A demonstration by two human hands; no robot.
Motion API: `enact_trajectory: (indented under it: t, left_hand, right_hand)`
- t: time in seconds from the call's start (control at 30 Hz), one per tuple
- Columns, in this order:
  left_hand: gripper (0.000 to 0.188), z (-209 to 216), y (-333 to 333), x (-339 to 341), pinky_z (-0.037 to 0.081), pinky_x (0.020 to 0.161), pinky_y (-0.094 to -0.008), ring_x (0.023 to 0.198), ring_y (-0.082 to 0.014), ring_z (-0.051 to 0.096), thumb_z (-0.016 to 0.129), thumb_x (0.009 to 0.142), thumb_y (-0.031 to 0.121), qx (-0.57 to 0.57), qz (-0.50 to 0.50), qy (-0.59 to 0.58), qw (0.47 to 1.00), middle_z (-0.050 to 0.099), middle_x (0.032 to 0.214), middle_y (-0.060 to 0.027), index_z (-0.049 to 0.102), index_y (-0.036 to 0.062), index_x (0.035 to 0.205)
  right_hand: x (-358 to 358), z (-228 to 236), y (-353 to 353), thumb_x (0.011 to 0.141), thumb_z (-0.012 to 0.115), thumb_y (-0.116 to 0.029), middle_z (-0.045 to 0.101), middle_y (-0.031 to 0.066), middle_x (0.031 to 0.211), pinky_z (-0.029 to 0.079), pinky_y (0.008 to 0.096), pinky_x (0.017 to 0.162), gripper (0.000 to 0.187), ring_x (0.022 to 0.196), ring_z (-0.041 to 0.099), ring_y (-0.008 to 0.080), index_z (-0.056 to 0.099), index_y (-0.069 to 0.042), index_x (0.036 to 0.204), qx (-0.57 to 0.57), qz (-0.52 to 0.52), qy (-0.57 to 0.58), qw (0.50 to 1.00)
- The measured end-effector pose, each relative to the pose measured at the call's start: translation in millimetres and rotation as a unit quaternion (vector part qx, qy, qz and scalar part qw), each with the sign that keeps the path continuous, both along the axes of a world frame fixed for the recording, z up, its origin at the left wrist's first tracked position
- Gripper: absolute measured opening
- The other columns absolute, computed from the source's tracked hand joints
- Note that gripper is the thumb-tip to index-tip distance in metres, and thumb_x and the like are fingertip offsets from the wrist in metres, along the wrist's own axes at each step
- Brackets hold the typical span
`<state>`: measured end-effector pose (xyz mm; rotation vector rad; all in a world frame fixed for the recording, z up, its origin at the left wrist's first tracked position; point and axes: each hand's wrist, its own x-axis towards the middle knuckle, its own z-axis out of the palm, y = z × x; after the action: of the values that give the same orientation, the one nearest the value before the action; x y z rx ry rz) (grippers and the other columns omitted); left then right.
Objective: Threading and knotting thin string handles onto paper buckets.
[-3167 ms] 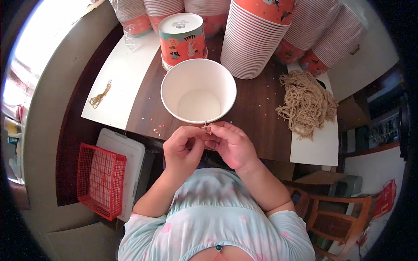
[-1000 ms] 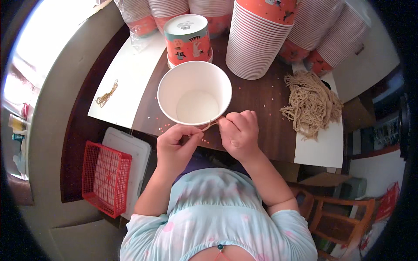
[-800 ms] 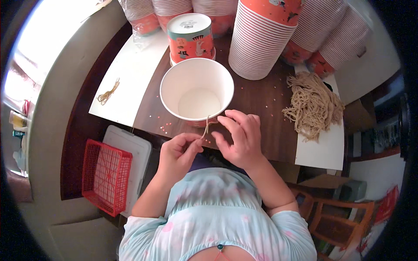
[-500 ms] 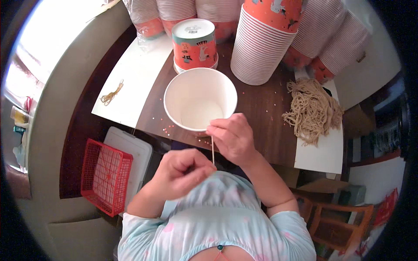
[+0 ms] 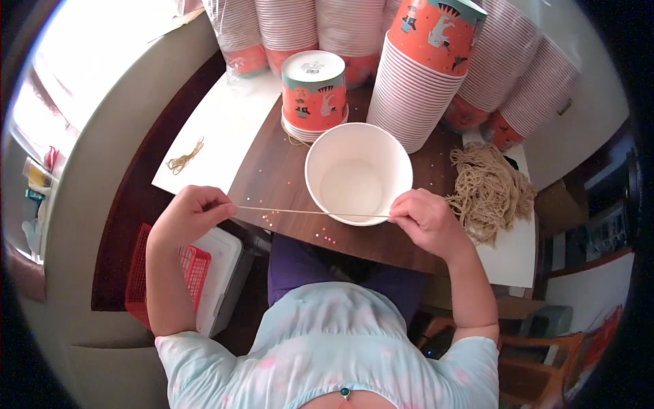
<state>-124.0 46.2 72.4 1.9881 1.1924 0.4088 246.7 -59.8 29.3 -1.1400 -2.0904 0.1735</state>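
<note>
A thin tan cord runs taut from side to side between my hands. My left hand pinches one end, out beyond the table's front edge on the left. By the near right rim of a white-lined paper bucket, my right hand pinches the cord between thumb and fingers. The cord crosses the near side of the bucket's mouth in this view; whether it is threaded through the wall I cannot tell. The bucket stands mouth up, tipped slightly toward me.
An upside-down orange bucket and a tall bucket stack stand behind. Bagged bucket stacks line the back. A cord heap lies right, a small cord bundle left. A red basket sits below at left.
My hands have drawn apart, the left going up and left, the right moving right. The cord now stretches sideways between them instead of downward. The bucket appears farther right in view.
</note>
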Motion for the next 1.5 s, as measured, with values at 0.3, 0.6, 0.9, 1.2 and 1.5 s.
enact_trajectory:
  t: [0.3, 0.6, 0.9, 1.2, 1.5]
  left_hand:
    - [0.023, 43, 0, 99, 0.035, 0.05, -0.0211, 0.058, -0.0026, 0.045, 0.066, 0.086, 0.021, 0.016, -0.107, -0.141, 0.984, 0.053, 0.062, 0.0039, 0.065, -0.0021, 0.082]
    - [0.027, 35, 29, 121, 0.037, 0.051, -0.02, 0.056, -0.0036, 0.046, 0.057, 0.092, 0.027, -0.201, -0.166, -0.143, 0.955, 0.053, 0.062, 0.0043, 0.065, 0.0042, 0.08]
    - [0.025, 23, 22, 121, 0.038, 0.052, -0.0206, 0.056, -0.0045, 0.046, 0.058, 0.091, 0.022, -0.177, -0.126, -0.163, 0.962, 0.053, 0.063, 0.004, 0.064, 0.0004, 0.08]
    - [0.021, 18, 64, 137, 0.046, 0.059, -0.0216, 0.066, -0.0062, 0.056, 0.062, 0.087, 0.019, -0.093, -0.125, -0.179, 0.972, 0.064, 0.075, -0.0024, 0.065, -0.0002, 0.093]
    - [0.031, -26, 76, 155, 0.05, 0.072, -0.0327, 0.078, -0.0211, 0.064, 0.062, 0.076, 0.009, 0.106, -0.03, 0.01, 0.994, 0.067, 0.086, -0.0122, 0.063, -0.0022, 0.105]
  right_hand:
    - [-22, 64, 17, 0.07, 0.076, -0.035, 0.052, 0.0207, 0.121, 0.042, 0.042, 0.094, 0.066, 0.108, 0.053, 0.0355, 0.052, 0.003, 0.118, -0.022, -0.023, -0.059, 0.998]
    - [-30, 71, 56, 0.086, 0.064, -0.013, 0.063, 0.0017, 0.084, 0.047, 0.021, 0.066, 0.014, 0.075, 0.058, 0.0055, 0.065, 0.001, 0.088, -0.36, 0.038, 0.295, 0.884]
    - [-22, 60, 62, 0.078, 0.067, -0.01, 0.057, 0.0118, 0.106, 0.048, 0.031, 0.077, 0.038, 0.093, 0.058, 0.0173, 0.054, 0.002, 0.112, -0.12, -0.021, -0.022, 0.992]
    - [-30, 51, 97, 0.088, 0.061, -0.014, 0.06, -0.0022, 0.081, 0.044, 0.0209, 0.061, 0.019, 0.07, 0.053, 0.005, 0.061, -0.001, 0.102, -0.361, 0.022, 0.292, 0.885]
    - [14, 11, 129, 0.076, 0.067, -0.014, 0.063, 0.01, 0.074, 0.048, 0.0303, 0.064, 0.015, 0.069, 0.061, 0.0205, 0.066, 0.002, 0.077, 0.0, -0.12, -0.03, 0.992]
